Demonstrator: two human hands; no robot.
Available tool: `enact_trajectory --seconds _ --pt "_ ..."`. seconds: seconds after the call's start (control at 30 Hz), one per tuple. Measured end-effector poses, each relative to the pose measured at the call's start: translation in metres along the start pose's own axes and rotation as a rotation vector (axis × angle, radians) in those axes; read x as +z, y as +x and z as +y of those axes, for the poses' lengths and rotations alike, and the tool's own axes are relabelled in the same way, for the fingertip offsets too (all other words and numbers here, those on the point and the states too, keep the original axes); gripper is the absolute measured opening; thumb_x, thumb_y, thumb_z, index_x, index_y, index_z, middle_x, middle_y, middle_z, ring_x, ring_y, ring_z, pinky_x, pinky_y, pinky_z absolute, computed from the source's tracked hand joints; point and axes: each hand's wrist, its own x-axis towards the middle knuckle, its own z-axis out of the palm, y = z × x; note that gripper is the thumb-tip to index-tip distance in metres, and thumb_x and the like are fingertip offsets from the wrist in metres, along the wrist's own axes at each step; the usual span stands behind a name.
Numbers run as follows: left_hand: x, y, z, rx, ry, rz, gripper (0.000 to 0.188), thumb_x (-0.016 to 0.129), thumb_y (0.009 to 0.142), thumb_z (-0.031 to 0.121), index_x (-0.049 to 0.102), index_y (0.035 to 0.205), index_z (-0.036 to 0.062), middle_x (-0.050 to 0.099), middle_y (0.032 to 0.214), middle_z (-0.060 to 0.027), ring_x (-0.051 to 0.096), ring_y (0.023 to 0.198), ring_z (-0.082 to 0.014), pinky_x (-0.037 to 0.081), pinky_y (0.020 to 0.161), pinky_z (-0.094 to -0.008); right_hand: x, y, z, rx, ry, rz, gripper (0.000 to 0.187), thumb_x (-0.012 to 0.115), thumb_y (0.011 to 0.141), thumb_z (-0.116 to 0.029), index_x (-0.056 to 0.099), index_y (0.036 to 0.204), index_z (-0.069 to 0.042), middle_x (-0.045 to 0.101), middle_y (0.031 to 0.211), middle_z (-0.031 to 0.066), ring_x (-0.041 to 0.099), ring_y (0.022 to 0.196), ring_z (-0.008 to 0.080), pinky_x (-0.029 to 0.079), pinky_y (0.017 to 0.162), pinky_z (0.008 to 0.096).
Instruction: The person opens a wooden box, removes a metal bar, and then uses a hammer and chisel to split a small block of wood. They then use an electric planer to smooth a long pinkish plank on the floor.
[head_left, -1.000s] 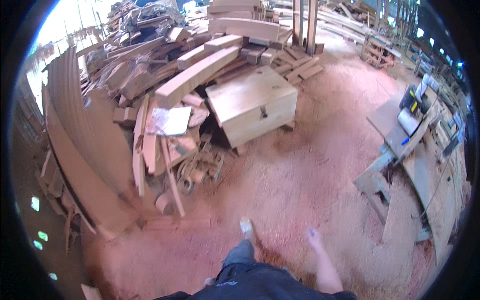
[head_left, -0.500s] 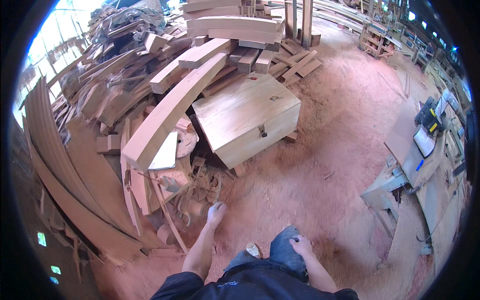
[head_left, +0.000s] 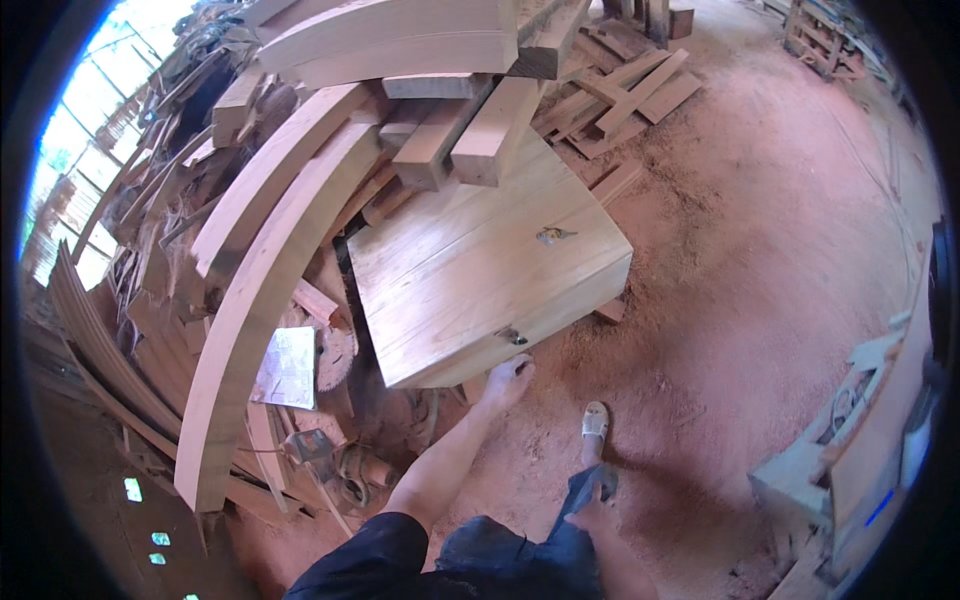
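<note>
A pale wooden chest (head_left: 480, 270) stands on the dusty floor, its lid down and a metal latch (head_left: 511, 335) on the front edge. My left hand (head_left: 510, 381) reaches to just below that latch, beside the chest's front face. Its fingers look curled; whether they touch the chest or hold something small is hard to make out. Low beside my leg hangs my right hand (head_left: 596, 512), smeared by motion, its fingers unclear.
Long curved beams (head_left: 265, 310) lean left of the chest, and squared timbers (head_left: 400, 45) lie stacked behind it. A round saw blade (head_left: 335, 355) rests near a white board (head_left: 288, 368). At the right stands a workbench (head_left: 800, 480). Sawdust covers the floor.
I have stepped closer to the chest, which now looks larger. My left hand has moved forward and right to its front edge. My right hand stays near my leg.
</note>
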Motion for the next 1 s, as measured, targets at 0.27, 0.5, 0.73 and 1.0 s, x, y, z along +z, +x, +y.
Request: enact_trajectory --seconds 0.27,0.5,0.73,1.0 --pt "0.03 0.21 -0.034 0.137 0.233 0.276 0.043 0.065 0.097 0.016 0.058 0.139 0.0099 0.067 0.126 -0.0223 0.064 0.116 -0.0445 0.055 0.096 -0.0502 -0.021 0.059 0.006 0.055 0.038 -0.075 0.136 0.09 0.073 -0.049 -0.001 0.17 -0.026 0.014 0.168 0.0388 0.044 0.147 0.049 0.045 0.117 0.0531" --pt "0.013 0.287 -0.021 0.151 0.493 0.112 0.041 0.064 0.099 0.019 0.061 0.139 0.0156 0.057 0.141 -0.0137 0.065 0.117 -0.037 0.057 0.097 -0.0498 -0.02 0.075 0.008 0.034 0.176 -0.095 0.137 0.092 0.072 -0.045 -0.002 0.17 -0.026 0.015 0.167 0.039 0.037 0.151 0.0497 0.04 0.12 0.0553" --pt "0.005 0.29 -0.035 0.128 0.496 0.095 0.033 0.064 0.097 0.016 0.068 0.129 0.0182 0.06 0.135 -0.0082 0.064 0.12 -0.0336 0.056 0.095 -0.0506 -0.002 0.084 -0.004 0.05 0.12 -0.137 0.14 0.092 0.071 -0.044 -0.006 0.17 -0.024 0.014 0.168 0.0374 0.038 0.15 0.0489 0.039 0.121 0.0553" --pt "-0.013 0.296 -0.029 0.098 0.377 0.016 0.02 0.057 0.099 0.017 0.069 0.111 0.0072 0.068 0.12 -0.0141 0.063 0.118 -0.0371 0.051 0.098 -0.0511 -0.028 0.055 -0.028 0.077 0.019 -0.208 0.143 0.091 0.076 -0.043 -0.015 0.168 -0.018 0.008 0.171 0.0359 0.034 0.153 0.0479 0.035 0.125 0.0501"
